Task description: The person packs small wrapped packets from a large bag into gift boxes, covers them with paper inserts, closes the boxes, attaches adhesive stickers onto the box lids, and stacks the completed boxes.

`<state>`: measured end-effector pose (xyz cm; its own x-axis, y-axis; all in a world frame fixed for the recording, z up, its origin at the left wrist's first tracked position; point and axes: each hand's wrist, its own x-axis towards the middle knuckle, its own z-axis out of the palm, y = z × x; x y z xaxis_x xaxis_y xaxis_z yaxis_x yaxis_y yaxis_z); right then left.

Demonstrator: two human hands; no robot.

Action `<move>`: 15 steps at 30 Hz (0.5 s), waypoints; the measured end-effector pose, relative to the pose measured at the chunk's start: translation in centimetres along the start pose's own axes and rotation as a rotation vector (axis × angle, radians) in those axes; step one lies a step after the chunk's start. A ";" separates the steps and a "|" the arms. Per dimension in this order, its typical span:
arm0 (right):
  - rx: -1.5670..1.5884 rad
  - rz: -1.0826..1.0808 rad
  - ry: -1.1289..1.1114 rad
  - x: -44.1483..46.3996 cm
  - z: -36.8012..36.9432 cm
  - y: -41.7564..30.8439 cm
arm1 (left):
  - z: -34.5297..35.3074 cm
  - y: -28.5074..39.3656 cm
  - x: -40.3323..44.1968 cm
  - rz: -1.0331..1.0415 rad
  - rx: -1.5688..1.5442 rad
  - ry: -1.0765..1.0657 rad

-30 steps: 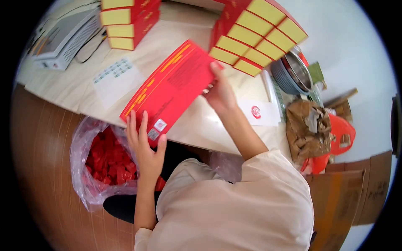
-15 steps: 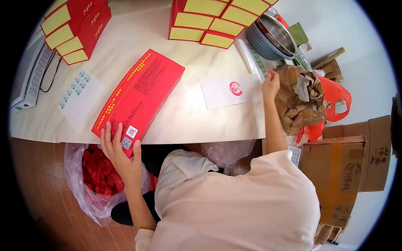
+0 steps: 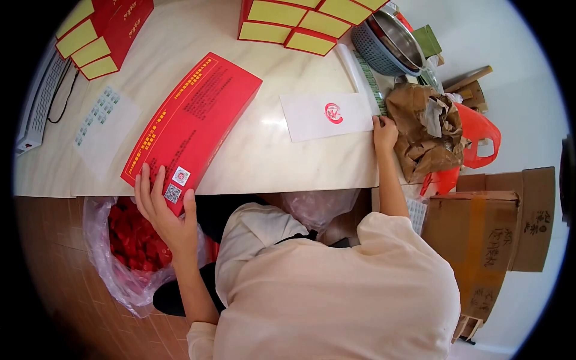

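Note:
A long red box (image 3: pixel 195 123) with yellow and black print lies slanted on the table. My left hand (image 3: pixel 165 207) grips its near end, fingers over the left edge and thumb at the right side, beside a QR code (image 3: pixel 173 192) and a round red-and-white sticker (image 3: pixel 181 175). To the right lies a white sheet (image 3: pixel 306 114) with a red circular mark (image 3: pixel 333 113). At its right edge my right hand (image 3: pixel 385 135) is closed, thumb and fingers pinching the sheet's corner; the fingertips are partly hidden.
Red boxes with yellow ends are stacked at back left (image 3: pixel 96 51) and back centre (image 3: pixel 267 31). A sticker sheet (image 3: pixel 108 123) lies left. Crumpled brown paper (image 3: pixel 420 159), a blue basket (image 3: pixel 372 51) and cardboard boxes (image 3: pixel 474 240) stand right. Below is a bag of red pieces (image 3: pixel 135 240).
My right hand has come down from above the crumpled paper's left side to the white sheet's right edge. My left hand stays on the red box. The view has shifted slightly.

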<state>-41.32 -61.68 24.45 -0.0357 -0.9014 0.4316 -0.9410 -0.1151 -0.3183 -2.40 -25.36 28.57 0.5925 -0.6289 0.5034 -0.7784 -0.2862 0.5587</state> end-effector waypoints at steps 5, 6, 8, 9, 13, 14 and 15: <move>-0.007 -0.013 -0.023 -0.2 -0.3 -0.1 | 0.2 -0.1 -0.2 0.004 -0.018 0.022; -0.019 -0.031 -0.001 -0.3 -0.3 -0.2 | 0.2 -0.1 -0.2 0.008 -0.017 0.022; -0.033 -0.048 0.022 -0.5 -0.4 -0.5 | 0.2 -0.1 -0.2 0.012 -0.017 0.022; -0.023 -0.025 0.002 -0.6 -0.4 -0.6 | 0.1 -0.1 -0.2 0.016 -0.016 0.022; -0.103 -0.070 0.025 -0.9 -0.5 -1.3 | 0.3 -0.2 -0.2 0.020 -0.007 0.027; -0.103 -0.070 0.026 -0.8 -0.5 -1.2 | 0.3 -0.3 -0.2 0.021 -0.010 0.032; -0.077 -0.045 0.003 -0.7 -0.5 -1.0 | 0.3 -0.3 -0.3 0.021 -0.012 0.037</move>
<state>-40.47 -60.77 24.92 0.0068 -0.8948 0.4464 -0.9647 -0.1233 -0.2325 -2.41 -25.37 28.06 0.5833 -0.6072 0.5395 -0.7885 -0.2641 0.5554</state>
